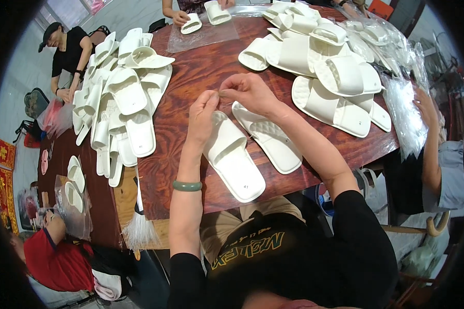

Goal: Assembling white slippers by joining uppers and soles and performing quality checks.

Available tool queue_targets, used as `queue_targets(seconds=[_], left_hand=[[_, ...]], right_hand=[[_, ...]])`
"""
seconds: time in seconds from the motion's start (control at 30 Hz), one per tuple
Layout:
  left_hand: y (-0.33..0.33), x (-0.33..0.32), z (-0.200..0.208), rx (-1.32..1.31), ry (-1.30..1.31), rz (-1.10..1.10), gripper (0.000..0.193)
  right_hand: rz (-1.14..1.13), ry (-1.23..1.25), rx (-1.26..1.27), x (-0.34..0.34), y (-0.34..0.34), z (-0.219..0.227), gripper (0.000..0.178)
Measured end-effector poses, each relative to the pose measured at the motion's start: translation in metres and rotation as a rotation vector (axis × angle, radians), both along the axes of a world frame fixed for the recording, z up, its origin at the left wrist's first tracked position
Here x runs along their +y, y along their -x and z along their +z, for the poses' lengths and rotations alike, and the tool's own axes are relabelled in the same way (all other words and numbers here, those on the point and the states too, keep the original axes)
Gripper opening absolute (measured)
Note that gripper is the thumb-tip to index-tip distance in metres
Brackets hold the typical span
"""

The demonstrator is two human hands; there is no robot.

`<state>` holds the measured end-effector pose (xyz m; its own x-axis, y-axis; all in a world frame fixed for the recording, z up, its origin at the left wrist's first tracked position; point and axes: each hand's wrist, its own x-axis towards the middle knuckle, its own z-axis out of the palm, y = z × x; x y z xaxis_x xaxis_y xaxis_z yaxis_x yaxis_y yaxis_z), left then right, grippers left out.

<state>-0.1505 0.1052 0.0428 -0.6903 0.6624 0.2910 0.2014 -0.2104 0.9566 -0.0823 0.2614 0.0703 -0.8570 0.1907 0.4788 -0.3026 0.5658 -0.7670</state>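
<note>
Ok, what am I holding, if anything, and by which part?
Can't tell: your left hand and right hand meet near a slipper, but anything pinched there is too small to see.

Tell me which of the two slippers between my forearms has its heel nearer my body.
The left slipper: its heel reaches farther toward your body, while the right slipper ends farther away.

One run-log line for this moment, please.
left hand, right hand: fingertips meeting; held: unclear; nearest: white slipper pair on wooden table; either side: slipper piles
</note>
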Motion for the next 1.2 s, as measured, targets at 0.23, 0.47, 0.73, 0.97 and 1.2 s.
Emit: queue_targets(seconds=[0.23, 0.47, 0.73, 0.97, 1.2], left_hand=[[0.002, -0.001, -0.001, -0.070, 0.001, -0.061, 0.020], [0.005, -0.002, -0.004, -0.002, 0.010, -0.059, 0.018], [-0.002, 0.000, 0.000, -0.022, 0.025, -0.043, 0.023], [0.001, 0.003, -0.005, -0.039, -0.019, -0.061, 0.023], [-0.001, -0.002, 0.001, -0.021, 0.017, 0.002, 0.020]], right_hand=[[0.156, 0.309, -0.074, 0.000, 0.003, -0.005, 0.011], [0.138, 0.277, -0.102, 0.004, 0.002, -0.004, 0.014], [0.088, 0.206, -0.064, 0.002, -0.001, -0.004, 0.018], [0.044, 0.105, -0.071, 0.003, -0.005, 0.001, 0.018], [-0.001, -0.030, 0.014, -0.005, 0.001, -0.002, 0.018]])
